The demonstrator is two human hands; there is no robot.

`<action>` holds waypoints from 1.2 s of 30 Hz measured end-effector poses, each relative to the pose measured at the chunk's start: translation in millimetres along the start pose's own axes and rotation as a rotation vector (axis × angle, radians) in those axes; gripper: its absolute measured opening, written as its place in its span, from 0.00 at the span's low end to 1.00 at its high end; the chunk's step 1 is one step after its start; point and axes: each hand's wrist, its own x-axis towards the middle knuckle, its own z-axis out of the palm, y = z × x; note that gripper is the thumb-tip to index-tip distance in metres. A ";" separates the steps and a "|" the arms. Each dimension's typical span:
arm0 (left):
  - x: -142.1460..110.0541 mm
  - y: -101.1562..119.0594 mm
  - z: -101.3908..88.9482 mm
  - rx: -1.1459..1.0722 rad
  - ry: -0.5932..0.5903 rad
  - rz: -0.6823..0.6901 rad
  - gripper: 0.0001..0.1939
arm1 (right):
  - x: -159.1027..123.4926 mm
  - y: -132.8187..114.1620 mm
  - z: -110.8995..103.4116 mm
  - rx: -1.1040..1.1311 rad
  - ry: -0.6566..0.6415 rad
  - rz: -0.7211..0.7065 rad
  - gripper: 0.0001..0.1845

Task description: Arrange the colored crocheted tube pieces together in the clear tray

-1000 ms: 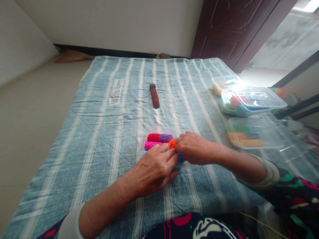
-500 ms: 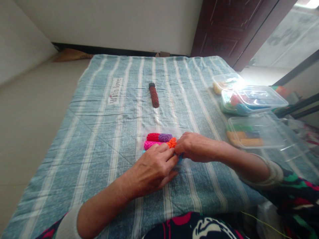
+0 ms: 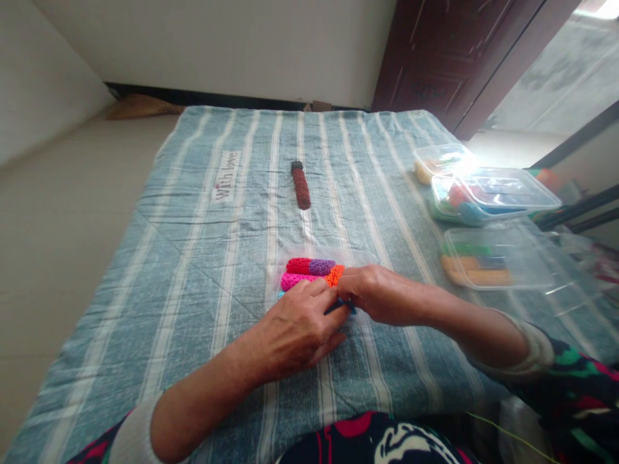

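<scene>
A shallow clear plastic box (image 3: 285,254) lies on the striped cloth in front of me, with rolled crocheted pieces in it. At its far side is a red and purple roll (image 3: 309,266); a pink and orange roll (image 3: 296,281) lies nearer. Bits of a blue roll (image 3: 281,294) show around my left hand (image 3: 302,322), which bends over the near side, fingers closed on that roll. My right hand (image 3: 370,293) is closed at the box's right end, beside the orange part; its fingertips meet my left fingers, and what they pinch is hidden.
Farther up the cloth (image 3: 193,270) lies a brown roll with a dark end (image 3: 300,187). To the right stand several clear containers with coloured pieces: a front one (image 3: 527,258), a middle one (image 3: 517,187) and a back one (image 3: 442,151). A brown door (image 3: 435,58) stands behind.
My right hand has shifted slightly down, with its wrist lower and fingers tucked more over the right end. My left hand stays almost in place.
</scene>
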 end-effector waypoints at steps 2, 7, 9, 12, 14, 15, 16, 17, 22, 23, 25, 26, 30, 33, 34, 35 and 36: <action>0.1 0.0 0.1 -0.009 -0.001 0.001 0.12 | -0.7 -0.8 1.2 -0.022 0.009 0.024 0.12; 1.1 0.6 -2.0 -0.034 -0.006 0.010 0.14 | -1.1 -4.1 0.2 -0.068 -0.027 0.075 0.10; 1.4 0.9 -2.9 -0.041 0.001 0.016 0.15 | -0.5 -5.3 -0.3 -0.071 -0.035 0.086 0.10; 1.2 0.9 -2.3 -0.043 0.011 0.020 0.17 | 0.2 -5.7 -0.3 -0.071 -0.035 0.086 0.10; 0.6 0.7 -0.7 -0.035 0.008 0.012 0.17 | 0.0 -4.5 -0.3 -0.067 -0.032 0.081 0.11; 0.3 0.6 0.2 -0.029 0.000 0.008 0.16 | -0.5 -3.6 -0.6 -0.060 -0.030 0.072 0.11; 0.0 0.7 0.9 -0.023 -0.009 0.003 0.15 | -1.1 -2.4 -1.0 -0.051 -0.025 0.057 0.11; -0.2 0.9 1.4 -0.017 -0.018 -0.002 0.14 | -1.8 -1.2 -1.7 -0.043 -0.015 0.043 0.11; 0.0 2.2 0.7 -0.011 -0.008 0.005 0.12 | -1.6 1.1 -5.9 -0.196 0.104 0.144 0.14; 0.2 2.3 0.5 -0.011 0.001 0.008 0.12 | -0.3 0.2 -6.2 -0.252 0.110 0.171 0.14; 0.6 2.4 0.3 -0.011 0.021 0.011 0.11 | 3.0 -2.1 -5.9 -0.325 0.102 0.184 0.14; 0.7 2.4 0.3 -0.010 0.030 0.011 0.11 | 4.7 -3.2 -5.5 -0.332 0.100 0.176 0.14; 0.5 2.6 1.4 -0.016 0.055 0.011 0.12 | 10.1 -3.3 -3.4 -0.275 0.131 0.141 0.14; -0.3 3.2 2.6 -0.021 0.062 0.007 0.13 | 12.2 0.4 -2.1 -0.256 0.117 0.132 0.13; -0.6 3.5 3.0 -0.021 0.061 0.005 0.14 | 12.6 1.5 -1.7 -0.255 0.110 0.133 0.13; -0.9 3.7 3.5 -0.021 0.059 0.002 0.14 | 12.8 2.4 -1.3 -0.254 0.108 0.137 0.12; -1.2 3.9 3.9 -0.021 0.058 0.002 0.14 | 12.9 3.0 -1.1 -0.254 0.108 0.142 0.12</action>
